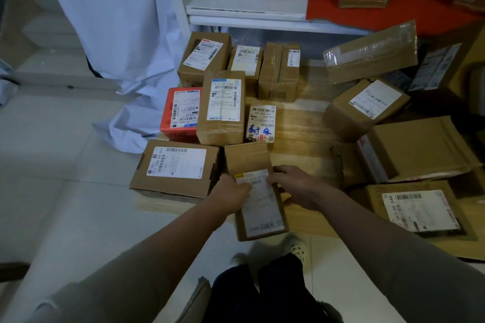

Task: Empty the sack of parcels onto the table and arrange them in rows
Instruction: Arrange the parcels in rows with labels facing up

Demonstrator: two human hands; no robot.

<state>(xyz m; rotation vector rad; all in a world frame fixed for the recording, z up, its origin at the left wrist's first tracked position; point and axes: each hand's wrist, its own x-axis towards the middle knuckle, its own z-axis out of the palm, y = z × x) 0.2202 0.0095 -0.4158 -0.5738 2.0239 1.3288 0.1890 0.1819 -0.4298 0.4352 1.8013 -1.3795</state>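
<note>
Both hands hold a long brown parcel [258, 207] with a white label at the near edge of the low wooden table [301, 123]. My left hand [231, 193] grips its left side and my right hand [295, 186] grips its right side. To its left lies a wide labelled box [175, 168]. Behind stand a red box [181, 113], a tall taped box [223, 107] and a small labelled box [261, 122]. Three more boxes [241, 60] form the back row. No sack is clearly visible.
Unsorted cardboard parcels [393, 102] lie heaped on the right side of the table. A white cloth [118, 34] hangs down at the left. A white shelf [246, 0] with boxes and a blue bottle stands behind. My feet are below the table edge on tiled floor.
</note>
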